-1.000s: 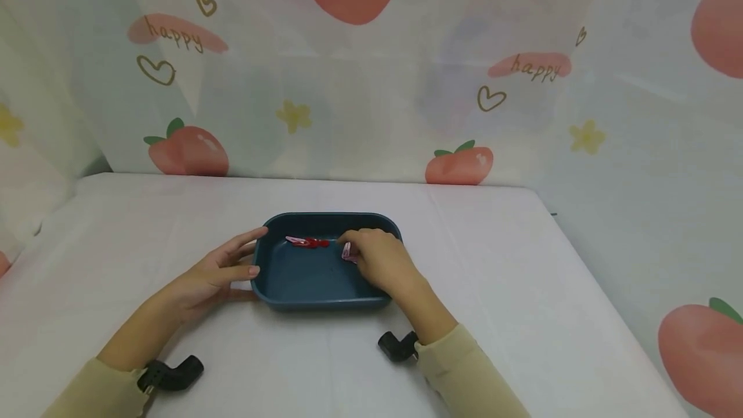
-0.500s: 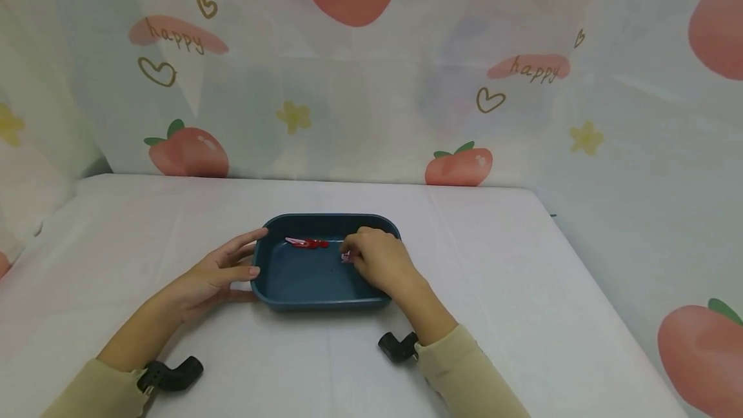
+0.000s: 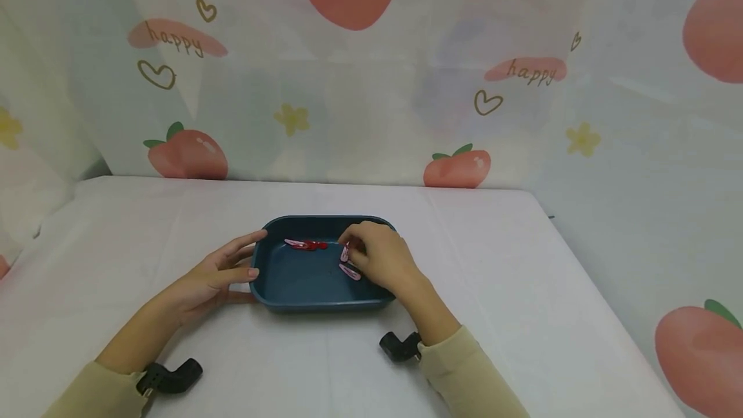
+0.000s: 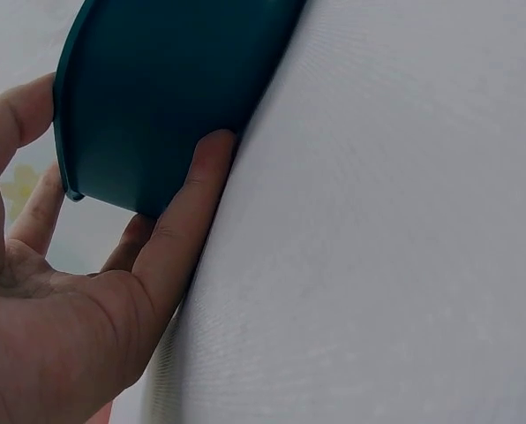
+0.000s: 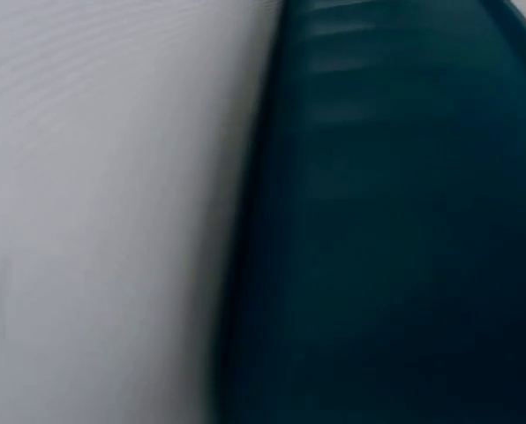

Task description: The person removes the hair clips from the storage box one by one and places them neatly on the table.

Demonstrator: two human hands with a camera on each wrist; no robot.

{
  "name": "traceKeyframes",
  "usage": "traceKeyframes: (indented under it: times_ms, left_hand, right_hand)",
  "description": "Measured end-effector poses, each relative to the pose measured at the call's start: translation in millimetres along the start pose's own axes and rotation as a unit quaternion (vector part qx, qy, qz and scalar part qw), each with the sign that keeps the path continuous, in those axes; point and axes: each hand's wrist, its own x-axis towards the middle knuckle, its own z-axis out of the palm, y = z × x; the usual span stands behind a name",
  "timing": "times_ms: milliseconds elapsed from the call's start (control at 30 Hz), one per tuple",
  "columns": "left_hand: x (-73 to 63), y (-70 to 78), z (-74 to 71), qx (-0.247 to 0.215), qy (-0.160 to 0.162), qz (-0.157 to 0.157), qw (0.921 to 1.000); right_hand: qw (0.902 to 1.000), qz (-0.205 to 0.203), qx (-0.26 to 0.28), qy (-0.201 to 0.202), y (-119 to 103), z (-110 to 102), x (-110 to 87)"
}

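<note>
A dark teal tray sits on the white table. My left hand rests its fairly straight fingers and thumb against the tray's left end; in the left wrist view the thumb touches the outer wall. My right hand reaches inside the right half, its thumb and forefinger curled about a pink hair clip. A second pink hair clip lies on the tray floor just below those fingers. Red and pink hair clips lie in a row near the back wall. The right wrist view shows only the tray's outer wall and cloth.
White cloth covers the table around the tray. A fruit-printed curtain hangs behind. Each wrist wears a black camera mount, one at the left cuff and one at the right cuff.
My right hand has shifted slightly up and its fingers have moved; a second pink hair clip now shows on the tray floor beneath them. My left hand stays against the tray.
</note>
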Motion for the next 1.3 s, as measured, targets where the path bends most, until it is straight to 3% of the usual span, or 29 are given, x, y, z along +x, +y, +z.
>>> traceKeyframes:
  times_ms: [133, 233, 433, 600, 800, 900, 967, 1300]
  left_hand:
    - [0.1, -0.1, 0.5, 0.008, -0.003, 0.006, 0.9999]
    - [-0.1, 0.7, 1.0, 0.011, -0.002, 0.008, 0.9999]
    - [1.5, 2.4, 2.3, 0.014, 0.0, 0.006, 0.9999]
    - [0.7, 2.0, 2.6, 0.016, -0.009, 0.006, 0.9998]
    - [-1.0, 1.4, 3.3, 0.015, -0.008, 0.007, 0.9998]
    - [-2.7, 2.3, 3.0, 0.017, -0.011, 0.008, 0.9998]
    - [-3.2, 3.0, 3.0, 0.017, -0.013, 0.008, 0.9997]
    - [-4.2, 4.7, 4.1, 0.014, -0.011, 0.004, 0.9998]
  right_hand:
    - [0.9959, 0.021, 0.087, 0.012, 4.4, -11.3, -0.1]
    - [0.9837, 0.041, 0.175, 0.009, 11.7, -20.8, 0.0]
    - [0.9364, 0.074, 0.343, 0.004, 33.5, -37.6, -3.6]
    - [0.9033, 0.078, 0.421, 0.019, 49.1, -47.8, -8.6]
    - [0.8629, 0.08, 0.499, 0.009, 57.0, -59.9, -12.5]
    - [0.8558, 0.074, 0.512, 0.004, 57.1, -62.7, -13.2]
    - [0.8583, 0.074, 0.508, 0.007, 57.3, -63.4, -13.3]
    - [0.8953, 0.09, 0.436, 0.011, 60.6, -62.2, -12.8]
